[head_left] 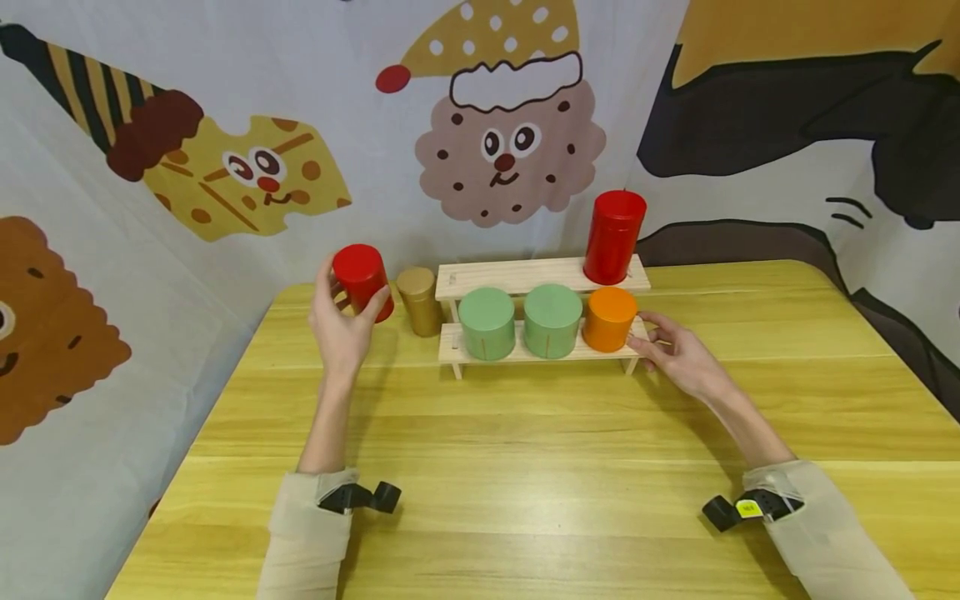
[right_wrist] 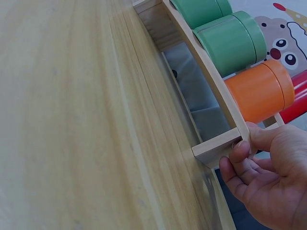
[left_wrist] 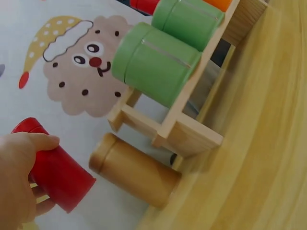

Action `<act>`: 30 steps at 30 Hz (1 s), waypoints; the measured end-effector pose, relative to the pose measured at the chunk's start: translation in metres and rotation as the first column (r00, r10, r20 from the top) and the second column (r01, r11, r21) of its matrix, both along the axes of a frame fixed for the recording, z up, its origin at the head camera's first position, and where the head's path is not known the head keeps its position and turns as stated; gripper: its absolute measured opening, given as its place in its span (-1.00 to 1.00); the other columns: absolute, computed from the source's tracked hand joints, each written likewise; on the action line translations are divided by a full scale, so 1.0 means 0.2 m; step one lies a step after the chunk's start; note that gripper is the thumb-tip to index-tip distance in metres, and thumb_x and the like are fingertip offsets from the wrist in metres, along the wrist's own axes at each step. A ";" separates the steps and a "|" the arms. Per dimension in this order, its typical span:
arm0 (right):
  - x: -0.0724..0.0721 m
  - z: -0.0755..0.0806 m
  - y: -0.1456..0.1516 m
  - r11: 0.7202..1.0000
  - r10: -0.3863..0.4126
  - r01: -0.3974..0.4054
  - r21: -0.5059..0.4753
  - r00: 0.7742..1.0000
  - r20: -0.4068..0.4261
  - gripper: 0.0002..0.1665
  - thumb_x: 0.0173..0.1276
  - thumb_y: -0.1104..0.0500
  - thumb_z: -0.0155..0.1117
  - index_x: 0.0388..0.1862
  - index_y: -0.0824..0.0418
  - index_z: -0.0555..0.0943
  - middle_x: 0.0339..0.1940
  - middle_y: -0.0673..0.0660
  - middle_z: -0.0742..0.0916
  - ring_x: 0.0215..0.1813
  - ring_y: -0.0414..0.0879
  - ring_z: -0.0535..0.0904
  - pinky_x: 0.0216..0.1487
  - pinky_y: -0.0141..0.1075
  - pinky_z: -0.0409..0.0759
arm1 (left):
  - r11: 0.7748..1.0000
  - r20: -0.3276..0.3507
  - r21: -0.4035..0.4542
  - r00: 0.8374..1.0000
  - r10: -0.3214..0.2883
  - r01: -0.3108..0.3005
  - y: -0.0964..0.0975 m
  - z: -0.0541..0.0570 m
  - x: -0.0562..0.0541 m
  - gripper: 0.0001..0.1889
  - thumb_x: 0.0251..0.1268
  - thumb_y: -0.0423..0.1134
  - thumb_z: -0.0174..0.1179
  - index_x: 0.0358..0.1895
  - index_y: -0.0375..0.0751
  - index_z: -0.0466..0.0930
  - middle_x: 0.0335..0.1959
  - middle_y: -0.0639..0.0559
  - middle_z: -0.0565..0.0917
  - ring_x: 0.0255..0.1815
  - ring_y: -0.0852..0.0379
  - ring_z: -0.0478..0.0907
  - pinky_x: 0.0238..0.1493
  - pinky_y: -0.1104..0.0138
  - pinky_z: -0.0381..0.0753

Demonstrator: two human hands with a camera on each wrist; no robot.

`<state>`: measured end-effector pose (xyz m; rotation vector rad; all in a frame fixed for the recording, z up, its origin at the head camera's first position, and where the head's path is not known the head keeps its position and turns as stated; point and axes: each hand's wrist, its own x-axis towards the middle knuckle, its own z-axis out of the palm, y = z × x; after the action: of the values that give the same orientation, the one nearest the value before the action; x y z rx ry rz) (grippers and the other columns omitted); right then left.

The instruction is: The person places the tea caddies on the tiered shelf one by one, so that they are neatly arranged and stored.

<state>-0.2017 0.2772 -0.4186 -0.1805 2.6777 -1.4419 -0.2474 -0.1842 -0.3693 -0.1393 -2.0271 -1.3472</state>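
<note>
My left hand [head_left: 341, 321] grips a red canister [head_left: 360, 271] between thumb and fingers, holding it at the left of a gold canister [head_left: 420, 304]. That gold one stands upright on the table beside a two-tier wooden shelf [head_left: 517, 279]. At the shelf's right end, my right hand [right_wrist: 273, 177] pinches the lower board's end, thumb on top and fingers curled below. Two green canisters, one on the left [head_left: 486, 327] and one in the middle [head_left: 552, 323], share the lower tier with an orange canister [head_left: 611, 321]. A tall red canister [head_left: 617, 237] is on the upper tier's right end.
The shelf stands near the back of a wood-grain table [head_left: 480, 475]. Behind it hangs a white cloth [head_left: 375, 167] printed with cartoon biscuits and cheese. Each sleeve carries a black wrist camera, left [head_left: 360, 497] and right [head_left: 750, 508].
</note>
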 end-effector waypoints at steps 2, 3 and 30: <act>0.00 0.00 0.00 1.000 0.003 -0.003 0.000 1.000 -0.003 -0.18 0.58 0.07 0.15 0.58 0.44 0.06 -0.24 0.26 0.55 -0.35 0.02 0.54 -0.48 -0.37 0.36 | 1.000 -0.026 0.009 1.000 0.001 -0.001 0.01 0.02 0.01 -0.27 0.17 -0.25 0.48 0.43 -0.15 0.39 0.21 -0.02 0.60 0.14 0.02 0.54 0.10 0.04 0.60; 0.00 0.00 0.00 1.000 0.004 -0.004 -0.004 1.000 -0.004 -0.17 0.58 0.07 0.16 0.58 0.44 0.06 -0.23 0.26 0.55 -0.35 0.02 0.54 -0.48 -0.37 0.37 | 1.000 -0.038 0.013 0.999 0.001 -0.001 0.02 0.03 0.02 -0.27 0.17 -0.24 0.49 0.43 -0.15 0.39 0.21 -0.01 0.60 0.14 0.03 0.54 0.10 0.04 0.60; 0.01 0.01 0.00 1.000 0.010 -0.010 -0.021 1.000 -0.019 -0.15 0.57 0.02 0.17 0.58 0.43 0.07 -0.22 0.26 0.56 -0.34 0.00 0.55 -0.49 -0.36 0.38 | 0.991 -0.260 0.028 0.958 -0.120 0.132 0.34 0.19 0.09 -0.28 0.06 -0.46 0.50 0.34 -0.42 0.41 0.18 -0.23 0.62 0.11 -0.09 0.58 0.02 -0.02 0.64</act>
<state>-0.1988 0.2764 -0.4167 -0.2098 2.6730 -1.4734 -0.2296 -0.1167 -0.3313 -0.4093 -1.7926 -1.3742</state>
